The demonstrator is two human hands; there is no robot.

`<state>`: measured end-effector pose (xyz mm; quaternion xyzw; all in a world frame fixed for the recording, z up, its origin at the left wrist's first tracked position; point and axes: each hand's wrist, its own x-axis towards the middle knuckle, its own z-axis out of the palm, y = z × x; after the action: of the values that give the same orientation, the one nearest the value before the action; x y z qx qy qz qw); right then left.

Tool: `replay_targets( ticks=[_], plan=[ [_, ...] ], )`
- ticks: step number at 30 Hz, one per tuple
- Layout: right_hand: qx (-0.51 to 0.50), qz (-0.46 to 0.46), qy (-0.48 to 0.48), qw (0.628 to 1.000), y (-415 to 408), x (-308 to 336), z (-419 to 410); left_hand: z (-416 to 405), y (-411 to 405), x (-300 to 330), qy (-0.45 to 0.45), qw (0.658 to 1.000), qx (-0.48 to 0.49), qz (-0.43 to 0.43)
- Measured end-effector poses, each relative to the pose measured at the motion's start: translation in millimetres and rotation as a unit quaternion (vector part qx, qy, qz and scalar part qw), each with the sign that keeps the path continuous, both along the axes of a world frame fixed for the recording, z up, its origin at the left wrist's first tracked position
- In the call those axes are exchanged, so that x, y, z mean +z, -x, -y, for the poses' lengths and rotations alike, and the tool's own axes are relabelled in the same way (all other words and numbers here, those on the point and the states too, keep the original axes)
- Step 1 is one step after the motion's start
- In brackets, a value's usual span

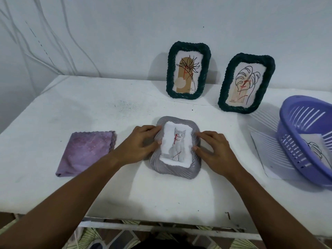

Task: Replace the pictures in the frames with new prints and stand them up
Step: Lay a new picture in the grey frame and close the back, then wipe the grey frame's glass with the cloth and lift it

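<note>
A grey braided frame (pixel 175 170) lies flat in the middle of the white table, showing a grey kitten print (pixel 177 144). My left hand (pixel 138 143) grips its left edge, thumb on the front. My right hand (pixel 213 150) grips the right edge the same way. Two dark green braided frames stand upright against the back wall: one (pixel 188 51) holds a print with a brown arch and a spiky plant, the other (pixel 246 106) holds a line-drawn leaf print.
A folded purple cloth (pixel 86 152) lies left of the grey frame. At the right edge a purple slotted plastic basket (pixel 294 123) holds a line-drawing print (pixel 316 148) and rests on a sheet of white paper (pixel 265 150). The table's front edge (pixel 161 225) is near me.
</note>
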<state>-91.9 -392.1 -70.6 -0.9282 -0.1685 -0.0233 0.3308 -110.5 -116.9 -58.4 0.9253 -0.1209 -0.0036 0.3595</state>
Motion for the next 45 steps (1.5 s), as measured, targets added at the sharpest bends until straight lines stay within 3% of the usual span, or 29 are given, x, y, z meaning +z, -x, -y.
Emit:
replay_targets(
  ticks=[8,18,20,23,26,29,35,38,42,45],
  plan=[
    [0.016,0.012,0.055,0.998,-7.9,-5.2,7.6,1.0,3.5,-26.8,-0.068,0.993,-0.002,0.099],
    [0.009,0.014,0.07,0.997,-10.0,-6.8,6.7,1.7,6.8,-19.0,-0.057,0.995,0.003,0.086],
    [0.004,0.013,0.071,0.997,-10.3,-7.9,6.2,-4.8,12.1,-19.5,-0.087,0.988,0.039,0.124],
    [-0.007,0.018,0.064,0.998,-10.2,-8.2,4.0,-26.2,22.6,-15.9,-0.201,0.955,0.153,0.157],
    [-0.018,0.023,0.066,0.997,-9.5,-8.1,0.4,-44.2,33.8,-5.9,-0.292,0.912,0.26,0.126],
    [-0.022,0.023,0.068,0.997,-8.8,-8.5,-1.1,-55.0,42.1,-8.2,-0.35,0.886,0.294,0.079],
    [-0.02,0.019,0.07,0.997,-4.9,-4.2,-2.1,-56.9,49.4,-19.2,-0.348,0.885,0.305,0.057],
    [-0.018,0.021,0.069,0.997,-3.1,-2.6,-2.8,-59.4,47.2,-16.6,-0.379,0.885,0.27,-0.017],
    [-0.016,0.004,0.06,0.998,-0.5,2.2,-3.0,-54.2,42.7,6.8,-0.299,0.907,0.29,-0.067],
    [-0.009,0.0,0.013,1.0,6.6,13.5,-12.4,-31.6,41.1,35.0,-0.113,0.935,0.336,-0.006]
  ],
)
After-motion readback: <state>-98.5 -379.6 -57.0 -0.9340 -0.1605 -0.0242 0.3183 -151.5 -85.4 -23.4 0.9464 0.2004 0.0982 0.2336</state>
